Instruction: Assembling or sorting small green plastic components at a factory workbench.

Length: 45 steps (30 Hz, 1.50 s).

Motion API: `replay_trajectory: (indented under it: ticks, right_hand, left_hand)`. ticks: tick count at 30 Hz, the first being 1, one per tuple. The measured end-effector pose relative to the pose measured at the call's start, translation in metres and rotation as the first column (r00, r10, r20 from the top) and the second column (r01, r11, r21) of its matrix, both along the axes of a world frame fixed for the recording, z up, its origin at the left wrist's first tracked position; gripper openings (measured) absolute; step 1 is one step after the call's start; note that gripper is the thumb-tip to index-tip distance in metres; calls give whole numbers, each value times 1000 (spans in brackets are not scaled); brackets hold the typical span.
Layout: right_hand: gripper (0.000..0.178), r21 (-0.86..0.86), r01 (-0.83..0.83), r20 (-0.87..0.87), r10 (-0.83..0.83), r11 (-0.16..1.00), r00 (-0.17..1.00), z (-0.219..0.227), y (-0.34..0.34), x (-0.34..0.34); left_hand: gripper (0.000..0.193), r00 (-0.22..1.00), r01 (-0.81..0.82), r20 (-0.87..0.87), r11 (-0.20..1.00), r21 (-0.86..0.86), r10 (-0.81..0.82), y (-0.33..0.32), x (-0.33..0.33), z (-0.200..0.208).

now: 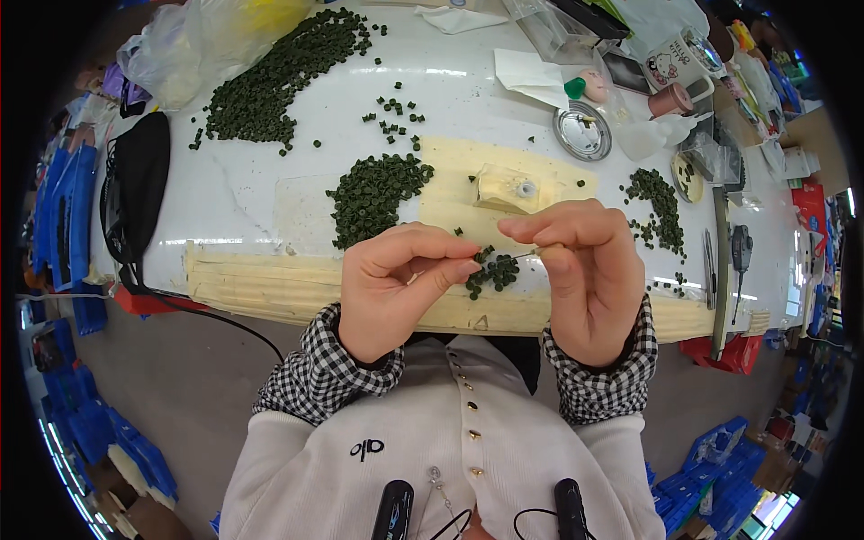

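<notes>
Over the front of the table, my left hand (382,288) is closed, thumb and forefinger pinched at a small dark green ring-like part that is mostly hidden by the fingertips. My right hand (596,279) pinches a thin metal needle-like tool (525,256), its tip pointing left toward that part. Under the fingertips lies a small cluster of dark green parts (493,275). Just beyond the hands, a cream-taped block (506,187) with a small whitish round piece sits on cream tape. A heap of the same green parts (373,196) is left of it.
A larger green heap (279,81) spreads at the far left beside plastic bags (193,49). Another heap (660,211) lies right, near tweezers (709,270) and a black screwdriver-like tool (741,256). A round metal dish (581,131), white tissue (531,76) and mug (679,63) stand at the back right.
</notes>
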State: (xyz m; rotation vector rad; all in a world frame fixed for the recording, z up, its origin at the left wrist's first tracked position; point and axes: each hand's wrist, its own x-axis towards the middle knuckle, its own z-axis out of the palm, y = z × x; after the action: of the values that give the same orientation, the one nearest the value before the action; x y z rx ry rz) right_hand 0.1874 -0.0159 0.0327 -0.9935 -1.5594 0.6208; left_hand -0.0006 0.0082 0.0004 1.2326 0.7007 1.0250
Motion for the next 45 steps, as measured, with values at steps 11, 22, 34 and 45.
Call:
replay_trajectory:
  ticks: [11, 22, 34, 45]
  right_hand:
    - [5, -82, -49, 36, 52, 995, 998, -1, -2, -2]
    - [14, -174, -125, 184, 157, 977, 970, 7, -4, 3]
    - [5, 178, 366, 339, -406, 913, 849, -17, 27, 17]
    - [27, 91, 326, 408, -334, 941, 850, -3, 0, 11]
  left_hand:
    - [17, 999, 36, -7, 999, 29, -36, -1, 0, 0]
    - [17, 999, 32, -17, 999, 17, -32, -2, -1, 1]
    - [18, 1000, -24, -8, 1000, -9, 24, -3, -3, -6]
    - [17, 995, -82, 50, 995, -49, 84, -5, -1, -8]
